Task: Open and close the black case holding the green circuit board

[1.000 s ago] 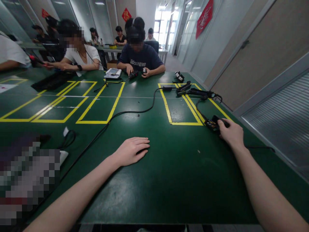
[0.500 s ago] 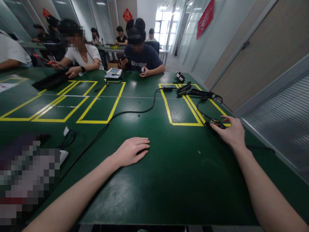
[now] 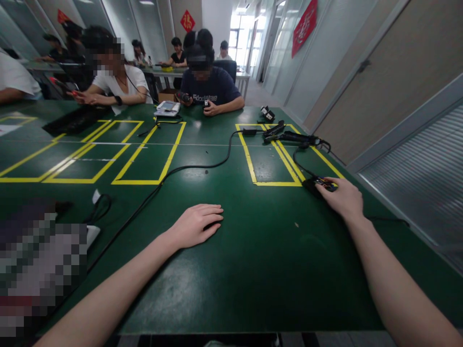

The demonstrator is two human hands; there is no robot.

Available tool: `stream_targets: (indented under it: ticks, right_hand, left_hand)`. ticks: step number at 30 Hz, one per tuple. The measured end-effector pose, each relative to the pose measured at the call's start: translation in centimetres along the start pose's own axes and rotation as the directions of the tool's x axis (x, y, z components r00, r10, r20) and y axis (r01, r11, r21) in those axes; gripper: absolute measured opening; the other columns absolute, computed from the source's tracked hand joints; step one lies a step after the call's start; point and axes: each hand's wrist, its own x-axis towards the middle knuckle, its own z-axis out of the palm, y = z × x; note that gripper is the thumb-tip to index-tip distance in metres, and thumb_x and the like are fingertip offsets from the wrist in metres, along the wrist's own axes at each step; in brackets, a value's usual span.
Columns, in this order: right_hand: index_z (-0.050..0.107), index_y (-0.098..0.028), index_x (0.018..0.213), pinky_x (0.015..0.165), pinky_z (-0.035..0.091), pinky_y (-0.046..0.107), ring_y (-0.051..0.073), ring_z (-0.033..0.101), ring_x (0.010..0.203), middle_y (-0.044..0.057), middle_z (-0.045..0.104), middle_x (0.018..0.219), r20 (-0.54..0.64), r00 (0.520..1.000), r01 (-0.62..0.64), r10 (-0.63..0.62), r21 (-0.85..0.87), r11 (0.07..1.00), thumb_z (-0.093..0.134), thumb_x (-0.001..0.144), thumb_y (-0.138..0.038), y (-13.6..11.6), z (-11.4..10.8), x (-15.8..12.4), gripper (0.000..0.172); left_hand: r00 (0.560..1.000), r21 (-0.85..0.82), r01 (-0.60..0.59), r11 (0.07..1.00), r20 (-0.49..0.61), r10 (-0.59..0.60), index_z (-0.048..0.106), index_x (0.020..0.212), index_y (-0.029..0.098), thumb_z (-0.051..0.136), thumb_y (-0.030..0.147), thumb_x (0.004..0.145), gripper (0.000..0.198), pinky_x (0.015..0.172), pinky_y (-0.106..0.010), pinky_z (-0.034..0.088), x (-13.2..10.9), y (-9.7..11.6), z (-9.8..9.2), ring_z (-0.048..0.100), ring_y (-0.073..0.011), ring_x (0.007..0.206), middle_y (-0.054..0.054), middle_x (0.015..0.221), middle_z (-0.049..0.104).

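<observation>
My left hand lies on the green table, fingers stretched out, holding nothing. Over at the right side of the table, my right hand has its thumb and fingers around a small black device with coloured wires. The hand hides part of this device, which rests on the table. A black cable runs from it up to folded black arm-like equipment farther back.
Yellow tape outlines mark the table. A long black cable crosses it. A black-and-white gadget lies at the far edge, a black tray at far left. A pixelated item is near left. Several people sit opposite.
My right hand's raised fingers have come down and closed around the wired device. My left hand stays put. Across the table, a person in white has shifted their hands.
</observation>
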Motion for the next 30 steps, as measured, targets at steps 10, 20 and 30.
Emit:
stream_targets:
  ticks: [10,20,30]
  right_hand:
    - [0.075,-0.018,0.112,0.086,0.059,0.046,0.032,0.073,0.099,0.013,0.075,0.113,0.053,0.942,0.306,-0.332,0.275,0.912,0.066,0.083,-0.043,-5.9,1.0,-2.0,0.039]
    - [0.069,-0.020,0.126,0.088,0.062,0.033,0.023,0.074,0.105,0.011,0.073,0.120,0.059,0.485,0.599,-0.872,0.705,0.381,0.071,0.087,-0.025,-17.4,-0.6,-11.9,0.039]
    - [0.065,-0.022,0.128,0.067,0.059,0.025,0.017,0.076,0.084,0.008,0.078,0.103,-0.226,0.449,0.753,-0.865,0.616,0.230,0.063,0.096,-0.027,-17.9,-1.4,-12.4,0.032]
  left_hand:
    - [1.000,-0.005,0.025,1.000,0.018,-0.025,0.076,0.110,0.018,0.056,0.025,0.102,0.023,0.104,-0.041,0.059,0.0,-0.1,0.2,0.072,-0.0231,0.119,-0.010,0.122,0.077]
    - [0.996,-0.051,-0.018,0.999,-0.083,0.014,0.070,0.112,0.018,0.060,0.041,0.099,0.029,0.090,-0.037,0.060,0.6,1.0,-0.8,0.073,-0.0228,0.101,-0.012,0.110,0.076]
    - [0.999,-0.076,-0.035,0.996,0.024,0.037,0.067,0.106,0.016,0.067,0.070,0.086,0.058,0.074,-0.035,0.052,0.7,1.9,-1.1,0.066,-0.0230,0.081,-0.009,0.088,0.071]
